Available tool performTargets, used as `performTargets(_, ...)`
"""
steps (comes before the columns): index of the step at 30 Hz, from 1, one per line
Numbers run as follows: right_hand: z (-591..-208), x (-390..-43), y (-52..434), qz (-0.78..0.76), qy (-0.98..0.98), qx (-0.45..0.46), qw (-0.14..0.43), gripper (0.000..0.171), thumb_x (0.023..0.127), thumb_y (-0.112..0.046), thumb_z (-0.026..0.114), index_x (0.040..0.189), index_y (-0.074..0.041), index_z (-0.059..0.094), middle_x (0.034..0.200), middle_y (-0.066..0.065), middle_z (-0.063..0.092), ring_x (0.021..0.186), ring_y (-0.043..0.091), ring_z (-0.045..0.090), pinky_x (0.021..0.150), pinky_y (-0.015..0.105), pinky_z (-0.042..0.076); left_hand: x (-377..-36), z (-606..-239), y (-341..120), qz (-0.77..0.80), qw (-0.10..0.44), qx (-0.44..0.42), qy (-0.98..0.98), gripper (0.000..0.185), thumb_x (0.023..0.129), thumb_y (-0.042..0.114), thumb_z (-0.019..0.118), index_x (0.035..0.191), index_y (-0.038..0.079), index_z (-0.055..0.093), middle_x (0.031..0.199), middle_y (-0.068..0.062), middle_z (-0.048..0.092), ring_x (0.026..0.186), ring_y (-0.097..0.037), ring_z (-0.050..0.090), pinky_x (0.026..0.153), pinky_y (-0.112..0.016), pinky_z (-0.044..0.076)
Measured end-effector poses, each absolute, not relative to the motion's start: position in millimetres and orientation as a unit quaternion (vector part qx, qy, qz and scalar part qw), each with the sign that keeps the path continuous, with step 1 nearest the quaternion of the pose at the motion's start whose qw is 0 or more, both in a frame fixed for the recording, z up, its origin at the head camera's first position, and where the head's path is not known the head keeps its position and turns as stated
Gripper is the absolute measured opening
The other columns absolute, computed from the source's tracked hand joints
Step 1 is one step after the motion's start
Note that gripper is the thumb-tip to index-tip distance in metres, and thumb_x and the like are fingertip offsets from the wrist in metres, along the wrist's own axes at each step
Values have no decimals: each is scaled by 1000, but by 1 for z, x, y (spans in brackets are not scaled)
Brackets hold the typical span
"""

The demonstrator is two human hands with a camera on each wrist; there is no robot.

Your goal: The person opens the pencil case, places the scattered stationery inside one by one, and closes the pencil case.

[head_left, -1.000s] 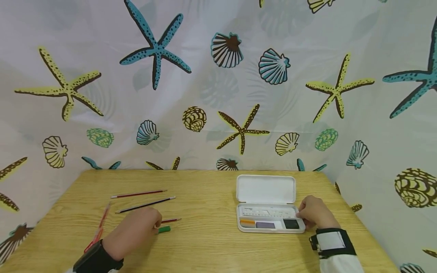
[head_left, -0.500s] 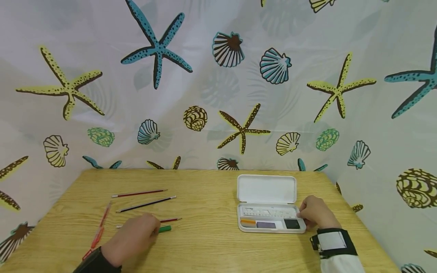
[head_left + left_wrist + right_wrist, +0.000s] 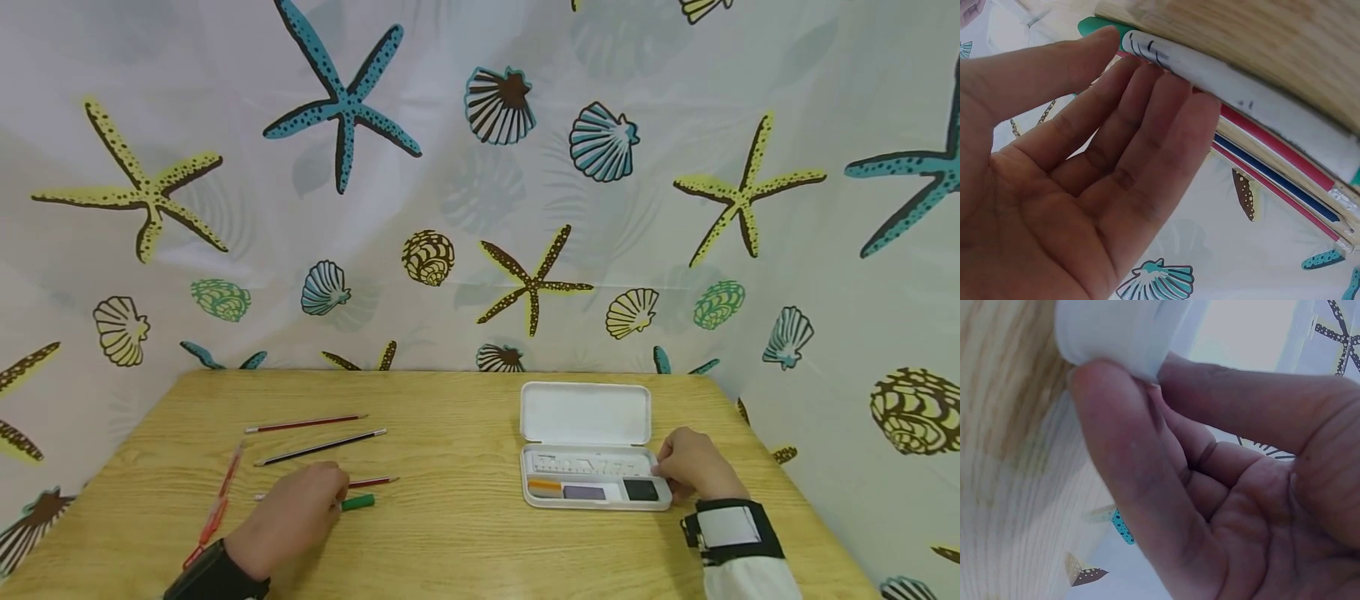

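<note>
On the left, my left hand [image 3: 292, 512] is at a white marker with a green cap [image 3: 357, 502] lying on the table. In the left wrist view, the thumb lies at the green cap and the fingertips meet the side of the white barrel [image 3: 1235, 84] in a light pinch. A red pencil [image 3: 369, 482] lies just behind it, partly covered by the hand. My right hand [image 3: 697, 467] pinches the right end of an open white pencil case [image 3: 534, 502] between thumb and fingers. The right wrist view shows only a corner of this case [image 3: 1116, 334].
Inside the case lie a clear ruler [image 3: 585, 465] and orange, purple and black blocks. A dark pencil [image 3: 321, 447] and a red pencil [image 3: 306, 423] lie farther back on the left. A long red object [image 3: 222, 493] is beside the left wrist. A patterned cloth [image 3: 450, 183] surrounds the table.
The left hand has drawn slightly back and left along the marker, uncovering more of the red pencil behind it. The right hand and the case have stayed in place.
</note>
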State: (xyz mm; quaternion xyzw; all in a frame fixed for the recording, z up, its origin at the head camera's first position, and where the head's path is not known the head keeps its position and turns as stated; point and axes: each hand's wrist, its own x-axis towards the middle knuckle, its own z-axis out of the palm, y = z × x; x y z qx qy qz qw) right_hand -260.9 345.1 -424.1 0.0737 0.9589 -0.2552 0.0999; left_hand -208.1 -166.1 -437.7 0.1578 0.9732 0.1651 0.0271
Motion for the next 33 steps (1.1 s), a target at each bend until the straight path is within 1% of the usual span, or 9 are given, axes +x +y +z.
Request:
performTargets(4,-424,-261,344,-254,959,74,101,12,92,-1,71,85,4,64,73,10,60,60,20,61,55,28,52,-208,-441,-170,165,21,162,973,23,81,-6,82,80,13,69,79,3,60,73,-13,58,64,-36,50)
performTargets(9,-424,-261,344,-255,959,72,98,12,92,-1,72,84,4,65,73,10,61,60,20,61,55,28,52,-209,-444,-174,165,8,177,970,25,82,-7,81,77,14,68,79,4,61,73,-12,58,63,-34,49)
performTargets(15,-424,-261,345,-252,960,68,98,12,92,-1,72,84,4,65,72,10,60,60,20,61,55,28,51,-209,-447,-178,165,0,198,966,26,83,-7,80,78,15,67,79,5,60,71,-9,56,61,-31,46)
performTargets(21,-425,-261,345,-259,959,67,95,11,92,0,71,85,5,65,74,11,60,62,21,62,55,29,53,-210,-447,-176,171,6,202,964,24,84,-6,79,79,15,70,80,6,61,73,-10,57,63,-31,48)
performTargets(28,-425,-261,345,-255,959,70,99,12,93,-1,71,85,5,65,73,11,60,61,21,61,56,28,52,-210,-444,-173,174,-4,229,958,21,83,-6,80,80,14,71,78,7,59,71,-6,54,62,-28,47)
performTargets(33,-425,-262,345,-251,960,73,98,12,92,-2,72,85,4,64,73,10,60,60,21,60,56,28,51,-212,-437,-165,169,-9,233,958,20,86,-5,78,81,14,72,77,7,56,70,-6,51,63,-28,47)
